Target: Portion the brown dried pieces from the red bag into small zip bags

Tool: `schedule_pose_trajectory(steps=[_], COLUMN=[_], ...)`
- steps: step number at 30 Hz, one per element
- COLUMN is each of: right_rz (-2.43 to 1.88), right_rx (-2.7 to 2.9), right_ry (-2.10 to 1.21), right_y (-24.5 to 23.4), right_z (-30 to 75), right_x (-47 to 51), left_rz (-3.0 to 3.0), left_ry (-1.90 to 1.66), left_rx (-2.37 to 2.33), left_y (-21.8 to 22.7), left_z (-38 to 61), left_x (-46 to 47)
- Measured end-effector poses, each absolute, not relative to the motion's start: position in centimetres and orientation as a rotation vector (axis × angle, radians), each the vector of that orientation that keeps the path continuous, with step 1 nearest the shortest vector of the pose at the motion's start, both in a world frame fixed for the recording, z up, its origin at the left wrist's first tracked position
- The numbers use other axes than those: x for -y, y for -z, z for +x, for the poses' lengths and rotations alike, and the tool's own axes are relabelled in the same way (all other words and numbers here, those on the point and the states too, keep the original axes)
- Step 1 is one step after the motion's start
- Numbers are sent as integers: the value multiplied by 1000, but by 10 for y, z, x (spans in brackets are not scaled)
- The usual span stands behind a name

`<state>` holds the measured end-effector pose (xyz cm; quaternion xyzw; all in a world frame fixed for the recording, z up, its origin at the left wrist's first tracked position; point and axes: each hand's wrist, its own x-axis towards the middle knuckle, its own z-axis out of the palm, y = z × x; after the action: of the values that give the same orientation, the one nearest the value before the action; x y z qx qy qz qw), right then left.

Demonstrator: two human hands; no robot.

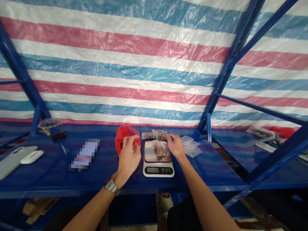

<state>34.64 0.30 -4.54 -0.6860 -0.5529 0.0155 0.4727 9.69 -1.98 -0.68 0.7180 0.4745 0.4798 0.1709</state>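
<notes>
A small kitchen scale (158, 161) stands on the blue metal shelf (58, 179), with a clear bag of brownish bits (161, 150) lying on its platform. My left hand (128, 157) is closed on the edge of a red plastic bag (123, 136) just left of the scale. My right hand (175, 146) hovers over the scale's far right corner, fingers pinched at the little bag's edge. Two more filled clear bags (156, 134) lie behind the scale.
A pile of empty clear bags (192, 146) lies right of the scale. A phone (4, 164), a white case (31, 156) and a blurred card (84, 154) lie at the left. Blue uprights (220, 81) frame the shelf; a striped tarp hangs behind.
</notes>
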Motion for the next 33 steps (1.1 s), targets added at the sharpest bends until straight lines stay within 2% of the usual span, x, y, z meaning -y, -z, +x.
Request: schedule_pose_trajectory(steps=[17, 27, 33], right_rz=[-1522, -1745, -1646], right_rx=[1605, 1792, 1712], right_ry=[-143, -49, -131], right_y=[28, 27, 21], right_z=[332, 319, 314], right_x=[2, 2, -1], left_rz=[2033, 2095, 2126], left_ry=[-1377, -1307, -1288], left_rx=[-1335, -1304, -1217], left_y=[9, 12, 10], left_z=[88, 92, 97], left_x=[12, 16, 20])
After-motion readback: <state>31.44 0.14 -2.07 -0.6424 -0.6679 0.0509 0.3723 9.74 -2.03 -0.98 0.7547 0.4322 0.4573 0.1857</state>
